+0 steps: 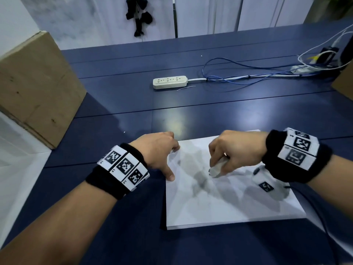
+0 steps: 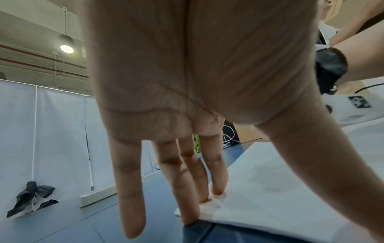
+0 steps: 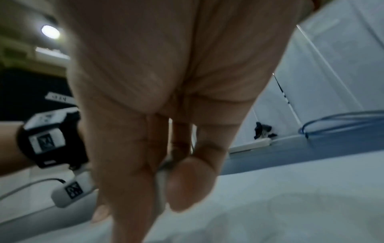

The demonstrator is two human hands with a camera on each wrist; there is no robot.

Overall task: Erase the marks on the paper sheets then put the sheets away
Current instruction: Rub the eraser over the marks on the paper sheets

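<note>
A stack of white paper sheets [image 1: 219,205] lies on the dark blue table [image 1: 133,104] in front of me. My left hand [image 1: 162,150] presses the sheets' far left corner with straight fingers [image 2: 216,177], thumb spread along the left edge. My right hand [image 1: 229,150] pinches a white eraser [image 1: 217,167] between thumb and fingers, its lower end down on the top sheet near the middle. In the right wrist view the eraser [image 3: 162,185] shows only as a sliver between the fingers. Faint grey smudges and shadows cover the paper around the eraser.
A cardboard box [image 1: 36,87] stands at the left. A white power strip [image 1: 170,82] lies farther back, with blue and white cables [image 1: 267,73] running right. Another box edge [image 1: 343,85] is at the right. White partitions [image 1: 206,14] close the back.
</note>
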